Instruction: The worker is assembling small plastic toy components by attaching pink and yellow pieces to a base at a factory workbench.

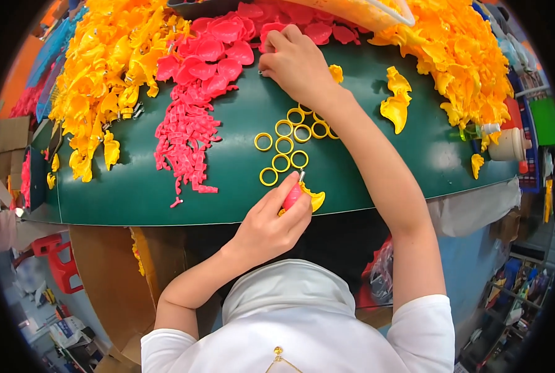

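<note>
Near the table's front edge my left hand (270, 217) is closed round a plastic part in pink and yellow (294, 194), with a small metal pin (301, 176) standing up from it. Its curved yellow end shows beside my fingers. My right hand (302, 65) reaches to the edge of the pile of pink shell-shaped pieces (218, 46), its fingers bent together. A tiny shiny spot shows at its fingertips, but what they hold is hidden. Between my hands lie several yellow rings (263, 142), some partly behind my right forearm.
Heaps of yellow curved plastic pieces rise at the left (106, 62) and right (467, 68) of the green table (134, 199). Small pink parts (187, 137) spread left of the rings. Loose yellow pieces (396, 101) lie right of my forearm; a whitish bottle (510, 145) is at the right edge.
</note>
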`<act>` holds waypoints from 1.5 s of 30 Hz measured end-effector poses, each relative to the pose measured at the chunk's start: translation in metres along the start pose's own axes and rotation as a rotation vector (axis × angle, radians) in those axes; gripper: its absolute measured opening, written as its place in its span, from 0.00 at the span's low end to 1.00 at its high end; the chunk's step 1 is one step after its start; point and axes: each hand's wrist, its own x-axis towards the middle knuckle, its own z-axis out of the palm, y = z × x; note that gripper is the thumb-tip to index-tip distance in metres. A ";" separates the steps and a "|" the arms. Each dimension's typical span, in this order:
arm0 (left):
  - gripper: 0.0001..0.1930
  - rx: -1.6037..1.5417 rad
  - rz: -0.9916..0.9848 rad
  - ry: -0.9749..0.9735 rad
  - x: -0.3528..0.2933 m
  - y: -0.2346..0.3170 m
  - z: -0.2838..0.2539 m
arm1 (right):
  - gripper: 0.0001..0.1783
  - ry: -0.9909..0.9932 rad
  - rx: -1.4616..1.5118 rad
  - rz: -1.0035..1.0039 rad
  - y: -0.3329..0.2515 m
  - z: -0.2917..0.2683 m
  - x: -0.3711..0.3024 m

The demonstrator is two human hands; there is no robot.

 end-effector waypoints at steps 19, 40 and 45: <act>0.13 0.048 0.012 -0.158 0.004 0.002 -0.017 | 0.06 0.065 0.181 0.489 -0.037 -0.094 -0.135; 0.10 0.091 -0.084 -0.198 0.000 0.018 -0.011 | 0.10 -0.318 0.495 0.290 -0.054 -0.004 0.017; 0.10 0.088 -0.072 -0.192 0.001 0.016 -0.012 | 0.07 -0.289 0.423 0.233 -0.053 0.003 0.024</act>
